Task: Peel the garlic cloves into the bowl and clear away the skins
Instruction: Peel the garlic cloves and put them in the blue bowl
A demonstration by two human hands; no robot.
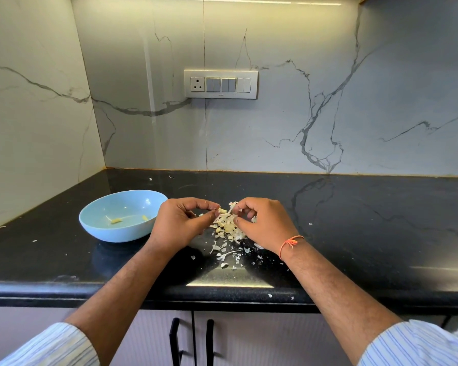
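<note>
**Two hands on one clove, peel half off**

Two peeled cloves [117, 220] sit in the light blue bowl [101, 231], far left on the black counter [354, 233]; a few skin scraps are in there with them. Bowl is just left of the left hand, near touching it from this angle, cannot tell if they meet.

Left hand [180, 223]: thumb and forefinger curled, pinching a garlic clove [223, 211] by its left end. Clove is held above the counter, between both hands.

Right hand [262, 223]: fingers curled, pinching a strip of skin [229, 210] that runs off the clove down toward the pile. Hands are close together, fingertips almost meeting over the clove. Orange thread band [290, 244] on the right wrist.

Pile of unpeeled cloves and loose skins [229, 228] lies on the counter directly below the hands, partly hidden by the right fingers. More skin flakes [225, 253] are scattered toward the near edge, a few on the front lip of the counter.

Striped sleeves [50, 347] are pushed up on both forearms. Behind: marble-pattern wall with a switch plate [220, 84]. Below: cabinet doors with black handles [173, 342].
</note>
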